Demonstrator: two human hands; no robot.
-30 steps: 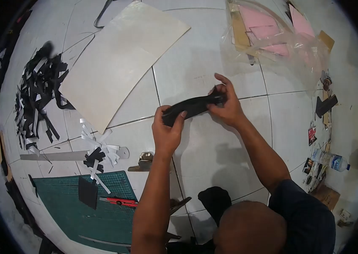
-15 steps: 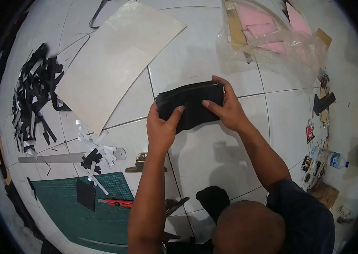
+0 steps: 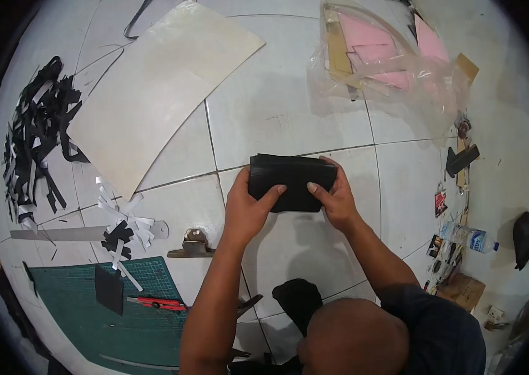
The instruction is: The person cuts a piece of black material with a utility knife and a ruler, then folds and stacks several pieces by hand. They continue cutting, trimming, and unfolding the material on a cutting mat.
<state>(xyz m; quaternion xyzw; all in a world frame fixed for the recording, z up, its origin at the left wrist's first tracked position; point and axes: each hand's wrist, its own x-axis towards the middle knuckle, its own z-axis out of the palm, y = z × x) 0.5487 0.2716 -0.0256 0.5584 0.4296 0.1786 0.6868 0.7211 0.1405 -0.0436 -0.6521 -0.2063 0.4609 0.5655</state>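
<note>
Gripping a stack of black sheets (image 3: 292, 178) at opposite ends: left hand (image 3: 249, 203) and right hand (image 3: 339, 203). A red cutter (image 3: 157, 304) lies on a green mat (image 3: 77, 312).

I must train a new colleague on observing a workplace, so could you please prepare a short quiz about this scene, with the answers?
1. What do the left hand and the right hand hold together?
A) a metal ruler
B) a stack of black pieces
C) a clear plastic bag

2. True or false: the red cutter lies on the green cutting mat.

3. Fill in: the pile of strips, left of the large pale sheet in the picture, is mostly ____ in colour.

Key: 1. B; 2. True; 3. black.
</note>
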